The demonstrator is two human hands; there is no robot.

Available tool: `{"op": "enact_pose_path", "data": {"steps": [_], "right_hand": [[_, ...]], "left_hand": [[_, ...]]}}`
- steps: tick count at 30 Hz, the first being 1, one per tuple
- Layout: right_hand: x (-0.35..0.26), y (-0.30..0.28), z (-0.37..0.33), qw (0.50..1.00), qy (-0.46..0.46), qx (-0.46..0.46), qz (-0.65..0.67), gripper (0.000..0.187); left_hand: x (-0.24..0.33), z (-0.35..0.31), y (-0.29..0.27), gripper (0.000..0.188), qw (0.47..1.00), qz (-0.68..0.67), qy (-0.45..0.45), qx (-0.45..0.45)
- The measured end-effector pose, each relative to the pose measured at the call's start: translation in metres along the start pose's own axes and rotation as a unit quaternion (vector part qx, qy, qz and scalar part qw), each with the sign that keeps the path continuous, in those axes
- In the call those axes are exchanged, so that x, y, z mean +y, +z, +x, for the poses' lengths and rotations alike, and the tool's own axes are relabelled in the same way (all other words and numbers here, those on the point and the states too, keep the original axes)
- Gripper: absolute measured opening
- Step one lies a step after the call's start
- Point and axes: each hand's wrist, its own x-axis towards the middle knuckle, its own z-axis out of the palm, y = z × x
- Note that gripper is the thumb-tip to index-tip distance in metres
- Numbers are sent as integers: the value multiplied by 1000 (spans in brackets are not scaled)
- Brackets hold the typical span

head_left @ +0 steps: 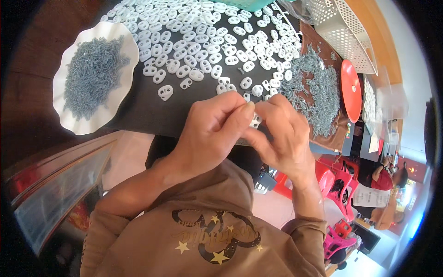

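Observation:
Just past the table's near edge, my two hands meet with their fingertips together. My right hand (284,134) is closed on a small white plastic piece with two holes (255,121), which shows between thumb and fingers. Thumb and forefinger of my left hand (214,120) are pinched together right beside that piece; whatever they grip is hidden. Many similar white oval two-hole pieces (183,71) lie spread over the dark table (152,104) beyond my hands. A heap of tiny grey metal pieces, like springs or screws (311,87), lies to the right.
At the left, a white wavy-rimmed plate (59,90) holds more tiny grey pieces. A red plate (351,92) and a white perforated basket (344,34) stand at the right. Part of a teal container (244,4) shows at the far edge. Pink stools (344,184) and a person (383,180) are farther right.

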Motion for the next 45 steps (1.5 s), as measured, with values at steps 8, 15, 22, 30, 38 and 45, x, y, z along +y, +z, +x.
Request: {"op": "enact_pose_path", "data": {"steps": [8,15,22,30,38,45], "right_hand": [[-4,-4,4,1000,-4,-16,-19,29],[-5,-3,4,1000,-9,-21,-16,29],[0,-3,3,999,-19,-29,-22,27],[2,-2,0,999,-24,-47,-10,26],[13,-1,0,997,-55,-55,-10,24],[15,0,-5,998,-44,-26,33,23]], "left_hand": [[3,2,-9,25,997,40,-9,-65],[-1,2,-6,28,998,44,13,-40],[2,3,-5,27,997,67,22,-43],[-1,3,-2,23,991,115,32,-64],[-1,3,3,22,991,126,13,-44],[0,2,1,22,986,149,41,-54]]}}
